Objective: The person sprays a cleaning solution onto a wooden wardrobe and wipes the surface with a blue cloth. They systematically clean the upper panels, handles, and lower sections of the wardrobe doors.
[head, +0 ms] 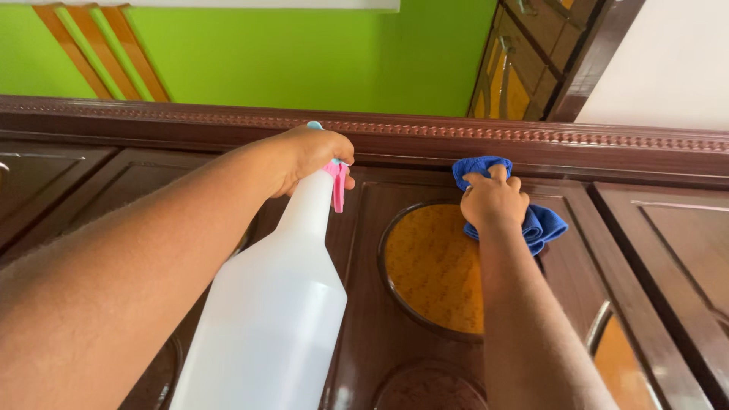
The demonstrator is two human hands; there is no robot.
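1. Left hand: fingers clamped around the neck of a white spray bottle, one finger on its pink trigger. The bottle hangs near, left of centre, nozzle raised toward the moulding.
2. Right hand: fingers curled together over a blue cloth, pressing it against the dark wooden door, just below the carved moulding.
3. The cloth sits at the upper right edge of an amber oval glass panel.
4. Beyond the moulding, a green wall fills the far view.
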